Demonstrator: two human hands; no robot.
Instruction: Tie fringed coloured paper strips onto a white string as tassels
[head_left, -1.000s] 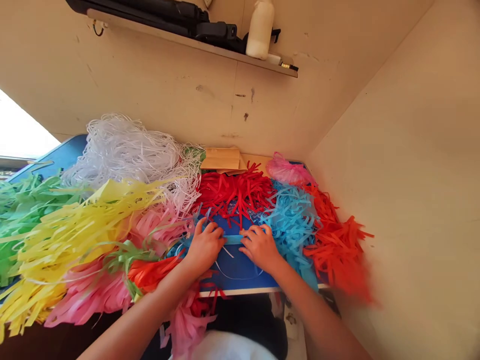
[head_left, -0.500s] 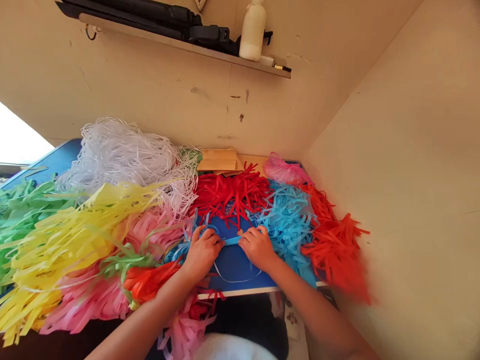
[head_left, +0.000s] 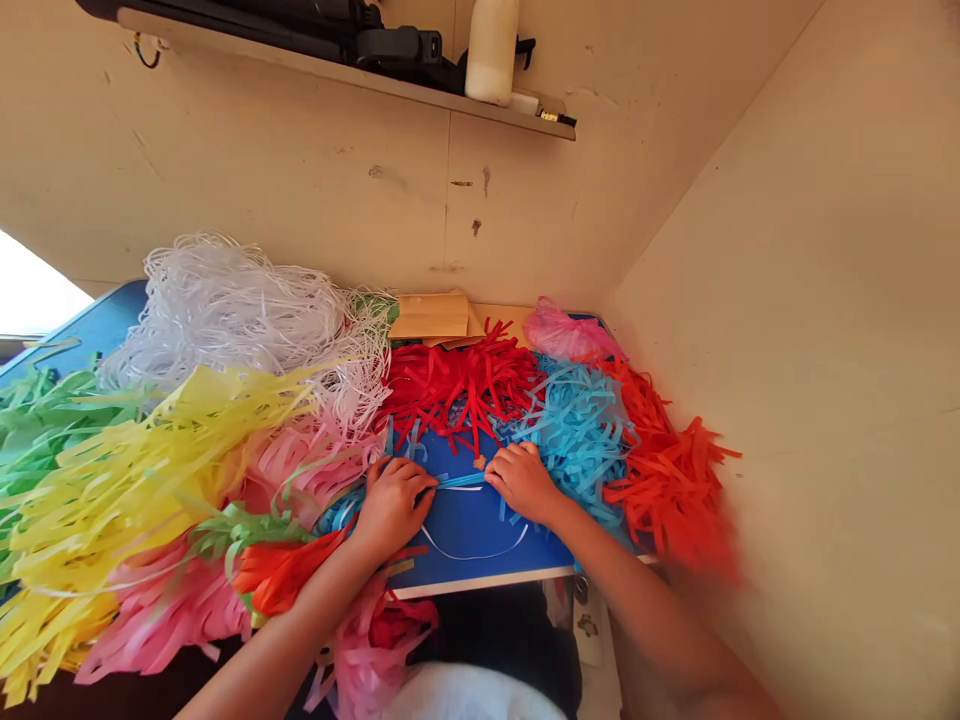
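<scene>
A narrow light-blue paper strip [head_left: 460,481] stretches between my two hands just over the blue table [head_left: 469,540]. My left hand [head_left: 396,503] is closed on its left end, fingers curled and pressed together. Its right end is pinched in my right hand [head_left: 523,478]. Under the strip a thin white string [head_left: 472,556] lies in a curve on the table. A pile of light-blue paper strips [head_left: 581,425] sits beside my right hand, and red strips [head_left: 465,385] lie beyond both hands.
Left of my hands spread yellow [head_left: 142,480], pink [head_left: 169,600] and green fringed strips [head_left: 64,420]. White stringy material [head_left: 232,310] heaps behind them. Orange-red strips [head_left: 675,490] hang over the right edge. Brown paper [head_left: 431,315] lies by the wall; a shelf [head_left: 337,75] holds a white bottle [head_left: 492,50].
The blue strip between my hands looks narrower and more tightly drawn. My hands are slightly farther apart, and the loose blue loop by my left hand is gone from sight. The view has shifted slightly.
</scene>
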